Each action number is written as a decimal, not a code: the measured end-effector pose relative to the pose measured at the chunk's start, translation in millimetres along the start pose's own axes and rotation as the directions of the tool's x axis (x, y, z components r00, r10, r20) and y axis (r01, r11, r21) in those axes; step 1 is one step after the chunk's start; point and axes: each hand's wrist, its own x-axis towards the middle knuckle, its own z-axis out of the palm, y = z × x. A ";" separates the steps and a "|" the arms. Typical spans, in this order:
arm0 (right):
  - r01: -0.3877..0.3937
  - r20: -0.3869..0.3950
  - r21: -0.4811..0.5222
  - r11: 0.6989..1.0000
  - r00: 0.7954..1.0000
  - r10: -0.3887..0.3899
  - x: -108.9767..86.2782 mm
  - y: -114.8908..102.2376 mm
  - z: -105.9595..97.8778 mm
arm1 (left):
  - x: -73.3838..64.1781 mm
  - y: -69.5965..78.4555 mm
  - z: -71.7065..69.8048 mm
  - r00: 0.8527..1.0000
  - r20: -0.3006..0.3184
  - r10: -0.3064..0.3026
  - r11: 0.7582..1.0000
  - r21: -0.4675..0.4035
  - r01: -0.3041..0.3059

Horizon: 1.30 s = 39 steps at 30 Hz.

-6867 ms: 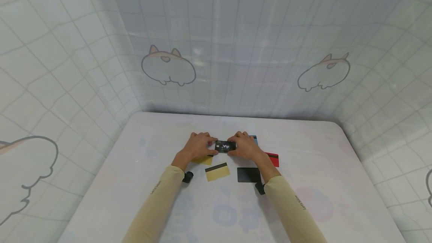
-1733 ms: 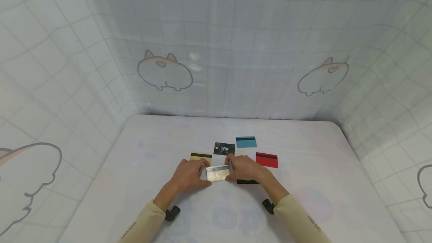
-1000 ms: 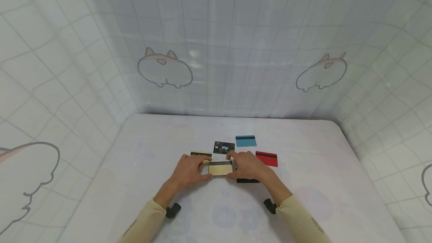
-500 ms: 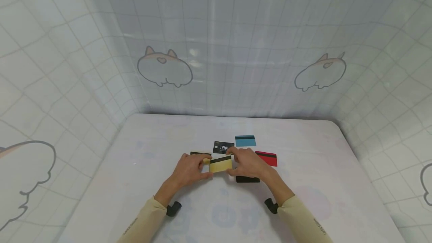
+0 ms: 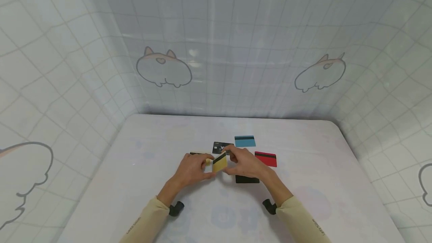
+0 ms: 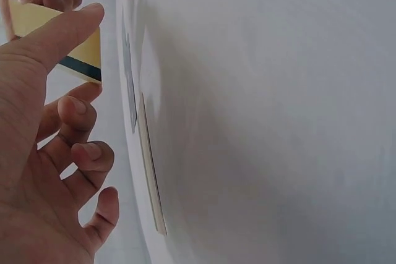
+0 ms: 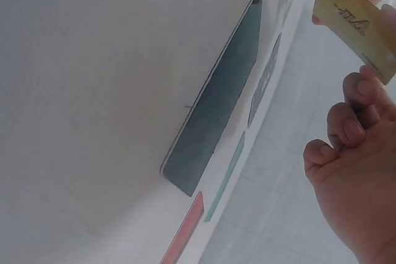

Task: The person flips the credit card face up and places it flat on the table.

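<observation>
Both hands hold a gold card [image 5: 219, 162] with a dark stripe above the table, at a slant. My left hand [image 5: 192, 168] pinches its left end between thumb and index finger; in the left wrist view the thumb [image 6: 68, 32] crosses the card. My right hand [image 5: 247, 162] pinches the other end. The card's far face, with small dark lettering, appears in the right wrist view. Behind the hands lies a black "Vip" card [image 5: 218, 148], partly covered by right fingers. A second gold card [image 5: 195, 153] is mostly hidden by my left hand.
A plain black card [image 5: 247, 179] lies below my right hand. Further right are a blue card [image 5: 245, 141] and a red card [image 5: 266, 159], both striped. Black wrist devices [image 5: 176, 209] sit by the sleeves. A grid-patterned curtain [image 5: 216, 48] closes off the table's back.
Seconds ago both hands held the Vip card, which now lies flat. Since then they have taken up the gold card; in the last second it has turned to a steeper slant and the hands drew closer.
</observation>
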 end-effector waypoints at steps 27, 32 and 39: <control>0.027 -0.026 0.015 1.000 0.999 -0.027 7.2 -3.2 8.9 | 9.2 5.9 3.7 0.998 0.016 0.057 0.997 -0.047 -0.056; 0.038 -0.034 0.007 0.999 0.999 -0.038 7.7 -1.8 8.7 | 9.7 6.2 2.2 0.998 0.006 0.061 0.997 -0.057 -0.060; 0.044 -0.081 -0.106 0.993 0.995 -0.053 5.3 -0.8 8.4 | 10.4 2.8 -0.6 0.997 -0.041 0.062 0.996 -0.066 -0.065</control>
